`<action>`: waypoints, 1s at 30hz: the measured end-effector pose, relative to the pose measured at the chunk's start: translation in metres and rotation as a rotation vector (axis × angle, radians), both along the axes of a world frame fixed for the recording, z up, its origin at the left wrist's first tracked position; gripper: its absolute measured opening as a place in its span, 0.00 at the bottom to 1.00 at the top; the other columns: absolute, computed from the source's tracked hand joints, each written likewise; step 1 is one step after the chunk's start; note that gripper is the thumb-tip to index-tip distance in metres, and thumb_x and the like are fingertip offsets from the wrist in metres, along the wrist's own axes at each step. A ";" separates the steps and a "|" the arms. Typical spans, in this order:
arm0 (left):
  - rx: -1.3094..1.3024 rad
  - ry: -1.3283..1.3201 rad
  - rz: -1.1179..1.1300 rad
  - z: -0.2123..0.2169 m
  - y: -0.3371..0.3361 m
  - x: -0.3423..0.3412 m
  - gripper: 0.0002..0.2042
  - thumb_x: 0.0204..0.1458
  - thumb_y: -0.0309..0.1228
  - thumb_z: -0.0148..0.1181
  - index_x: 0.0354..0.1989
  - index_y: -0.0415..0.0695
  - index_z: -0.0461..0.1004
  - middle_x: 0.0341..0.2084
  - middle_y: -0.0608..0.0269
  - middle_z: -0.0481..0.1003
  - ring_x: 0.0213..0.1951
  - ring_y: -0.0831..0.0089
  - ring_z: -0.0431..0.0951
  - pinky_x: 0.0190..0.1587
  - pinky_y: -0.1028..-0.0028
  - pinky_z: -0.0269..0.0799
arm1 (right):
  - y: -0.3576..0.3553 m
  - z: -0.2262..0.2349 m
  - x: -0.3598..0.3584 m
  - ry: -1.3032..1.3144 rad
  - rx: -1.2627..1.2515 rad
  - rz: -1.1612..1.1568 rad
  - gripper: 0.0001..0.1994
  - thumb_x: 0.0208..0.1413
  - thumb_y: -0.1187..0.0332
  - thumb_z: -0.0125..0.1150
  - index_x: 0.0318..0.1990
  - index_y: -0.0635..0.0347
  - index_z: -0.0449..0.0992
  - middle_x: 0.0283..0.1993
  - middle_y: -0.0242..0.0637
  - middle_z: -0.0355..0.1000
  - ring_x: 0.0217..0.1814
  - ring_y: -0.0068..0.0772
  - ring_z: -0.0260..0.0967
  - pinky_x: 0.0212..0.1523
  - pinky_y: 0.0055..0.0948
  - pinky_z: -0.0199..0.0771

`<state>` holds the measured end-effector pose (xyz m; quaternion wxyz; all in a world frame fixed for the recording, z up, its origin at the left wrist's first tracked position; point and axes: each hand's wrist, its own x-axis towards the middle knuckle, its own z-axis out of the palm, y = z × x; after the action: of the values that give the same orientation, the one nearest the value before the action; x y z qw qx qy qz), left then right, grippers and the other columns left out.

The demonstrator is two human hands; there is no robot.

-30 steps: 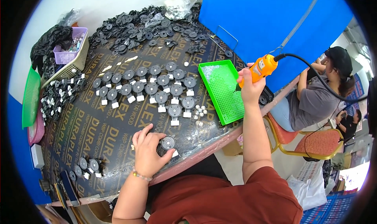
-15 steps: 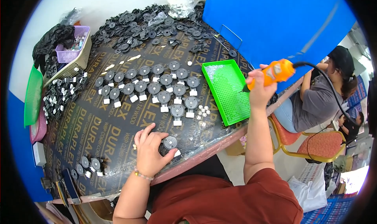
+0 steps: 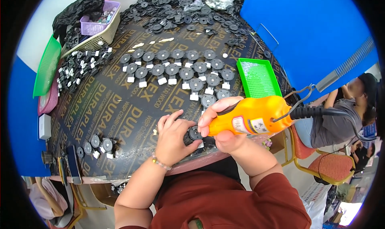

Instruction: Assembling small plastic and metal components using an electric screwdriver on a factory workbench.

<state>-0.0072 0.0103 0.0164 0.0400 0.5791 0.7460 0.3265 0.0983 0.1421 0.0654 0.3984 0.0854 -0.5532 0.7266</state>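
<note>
- The left hand [image 3: 173, 137] rests on the table [image 3: 120, 108] near its front edge, fingers curled down onto a round black disc part [image 3: 195, 132] — the disc shows just past the fingertips, pinned against the tabletop.
- The right hand [image 3: 224, 126] is wrapped fully around an orange electric screwdriver [image 3: 250, 116], its front end at the disc.
- Rows of matching black discs [image 3: 180, 66] lie behind — a green tray [image 3: 256, 77] sits to their right.
</note>
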 end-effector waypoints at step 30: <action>0.031 0.014 0.014 0.002 -0.004 0.003 0.20 0.34 0.41 0.74 0.37 0.47 0.78 0.35 0.62 0.77 0.57 0.60 0.69 0.59 0.56 0.54 | 0.013 -0.007 -0.004 -0.093 -0.011 -0.097 0.27 0.56 0.51 0.63 0.53 0.61 0.62 0.30 0.45 0.72 0.22 0.28 0.69 0.24 0.26 0.73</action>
<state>-0.0041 0.0063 0.0180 0.0236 0.5767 0.7451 0.3343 0.0946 0.1553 0.0588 0.4076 0.0223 -0.5706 0.7126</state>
